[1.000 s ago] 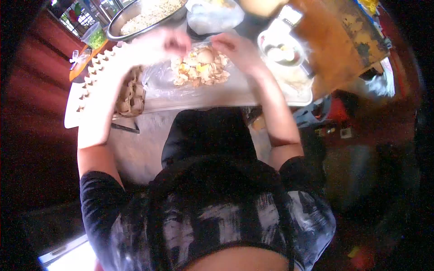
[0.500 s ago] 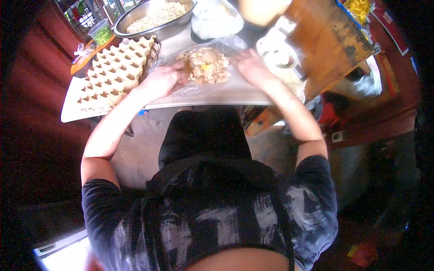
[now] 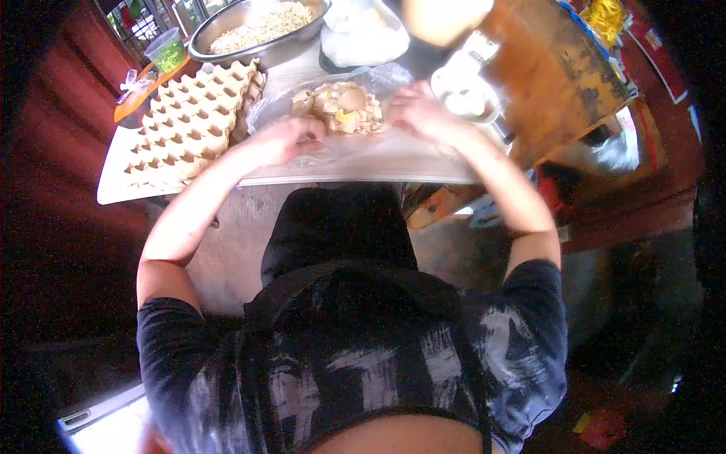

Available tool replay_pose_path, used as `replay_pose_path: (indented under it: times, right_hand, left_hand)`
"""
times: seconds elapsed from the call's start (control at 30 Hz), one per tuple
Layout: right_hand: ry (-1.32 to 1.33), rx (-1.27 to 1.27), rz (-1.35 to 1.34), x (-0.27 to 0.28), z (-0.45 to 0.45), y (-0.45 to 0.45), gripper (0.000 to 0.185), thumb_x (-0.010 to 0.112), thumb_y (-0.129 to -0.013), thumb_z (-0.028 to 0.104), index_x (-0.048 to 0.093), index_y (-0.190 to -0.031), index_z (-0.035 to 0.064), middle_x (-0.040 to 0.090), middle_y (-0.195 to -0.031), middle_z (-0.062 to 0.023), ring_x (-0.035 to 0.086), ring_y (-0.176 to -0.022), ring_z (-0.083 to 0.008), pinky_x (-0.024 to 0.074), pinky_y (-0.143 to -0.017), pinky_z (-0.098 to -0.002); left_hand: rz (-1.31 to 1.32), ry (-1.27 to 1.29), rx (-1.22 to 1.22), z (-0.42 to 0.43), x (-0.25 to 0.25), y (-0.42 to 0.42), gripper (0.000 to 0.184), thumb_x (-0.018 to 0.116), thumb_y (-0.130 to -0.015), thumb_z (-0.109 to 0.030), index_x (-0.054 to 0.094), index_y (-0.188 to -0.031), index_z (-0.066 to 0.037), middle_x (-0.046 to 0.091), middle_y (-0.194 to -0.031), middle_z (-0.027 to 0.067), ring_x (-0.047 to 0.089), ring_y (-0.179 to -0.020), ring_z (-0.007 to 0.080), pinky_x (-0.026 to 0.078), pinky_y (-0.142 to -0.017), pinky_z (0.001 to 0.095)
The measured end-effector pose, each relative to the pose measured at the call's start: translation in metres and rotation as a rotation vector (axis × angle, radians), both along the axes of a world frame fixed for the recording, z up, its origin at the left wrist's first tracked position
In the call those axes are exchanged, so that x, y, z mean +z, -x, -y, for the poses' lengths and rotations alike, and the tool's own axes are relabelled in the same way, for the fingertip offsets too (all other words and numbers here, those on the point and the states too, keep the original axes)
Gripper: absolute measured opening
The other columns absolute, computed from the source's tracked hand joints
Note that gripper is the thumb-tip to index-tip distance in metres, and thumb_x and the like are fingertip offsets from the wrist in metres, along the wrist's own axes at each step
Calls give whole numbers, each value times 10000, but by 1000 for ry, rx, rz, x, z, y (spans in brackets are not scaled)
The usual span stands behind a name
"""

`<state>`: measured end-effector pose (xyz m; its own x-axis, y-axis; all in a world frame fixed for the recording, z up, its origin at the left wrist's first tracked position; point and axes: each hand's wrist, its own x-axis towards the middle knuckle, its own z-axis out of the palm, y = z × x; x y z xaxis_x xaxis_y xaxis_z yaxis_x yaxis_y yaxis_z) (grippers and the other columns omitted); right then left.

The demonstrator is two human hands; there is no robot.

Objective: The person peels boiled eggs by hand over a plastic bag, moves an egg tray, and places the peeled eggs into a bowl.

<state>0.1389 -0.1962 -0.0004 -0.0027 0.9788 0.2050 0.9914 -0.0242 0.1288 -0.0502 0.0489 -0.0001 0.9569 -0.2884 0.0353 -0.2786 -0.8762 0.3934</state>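
Observation:
A heap of broken eggshells [image 3: 349, 107] with a bit of yellow lies on a clear plastic bag [image 3: 272, 106] on the table. My left hand [image 3: 291, 139] is at the heap's near left, its fingers curled in on the near edge of the plastic. On the other side, my right hand [image 3: 420, 113] has its fingers bent and closed on the plastic's right edge. Part of the plastic appears drawn up around the near side of the shells. The tips of my right fingers are partly hidden.
Cardboard egg trays [image 3: 195, 125] stand stacked on the left. A metal basin [image 3: 261, 57] of pale chopped food is behind, beside a tub of green bits [image 3: 168, 54]. A white plastic bag [image 3: 363, 38] sits at the back. White bowls [image 3: 465, 98] stand right, near a worn wooden table [image 3: 560, 68].
My left hand has moved a little toward the table's near edge, bringing the plastic with it. My right hand has shifted slightly right. The plastic is bunched closer about the shells.

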Motion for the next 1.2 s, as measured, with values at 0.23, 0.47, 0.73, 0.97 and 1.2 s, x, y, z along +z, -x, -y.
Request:
replay_pose_path:
  times: [0.23, 0.47, 0.73, 0.97, 1.2]
  right_hand:
    - [142, -141, -196, 25, -31, -31, 61, 566, -857, 193, 595, -884, 146, 634, -854, -38, 563, -855, -220, 288, -893, -393]
    - [108, -44, -174, 23, -41, -47, 119, 538, -886, 213, 605, -903, 117, 644, -820, -81, 607, -804, -263, 381, -818, -401]
    - [147, -131, -182, 56, -47, -37, 230, 530, -868, 245, 654, -855, 51, 638, -797, -160, 621, -746, -320, 485, -680, -396]
    - [167, -235, -30, 56, -52, -25, 229, 595, -832, 275, 644, -966, 96, 620, -927, -138, 558, -953, -310, 367, -885, -420]
    - [-341, 175, 54, 53, -5, 37, 267, 668, -747, 227, 608, -966, 87, 552, -1006, -52, 493, -998, -228, 365, -818, -398]
  left_hand:
    - [-91, 516, 97, -41, 1, -40, 99, 553, -898, -116, 563, -925, -21, 623, -808, 30, 574, -777, 105, 458, -732, 264]
    - [-294, 591, 44, -32, 15, -28, 83, 557, -898, -112, 540, -923, -34, 619, -806, 21, 571, -782, 85, 450, -721, 245]
    - [-372, -48, -4, -23, 37, -9, 399, 695, -786, -327, 592, -1019, -20, 618, -825, 100, 587, -767, 176, 460, -681, 316]
    - [-380, -63, 35, -37, 37, -21, 269, 650, -814, -273, 618, -947, -41, 626, -770, 96, 583, -710, 191, 450, -654, 328]
    - [-314, -26, 67, -39, 32, -23, 287, 643, -807, -249, 608, -992, -34, 639, -846, 126, 595, -771, 208, 447, -703, 344]
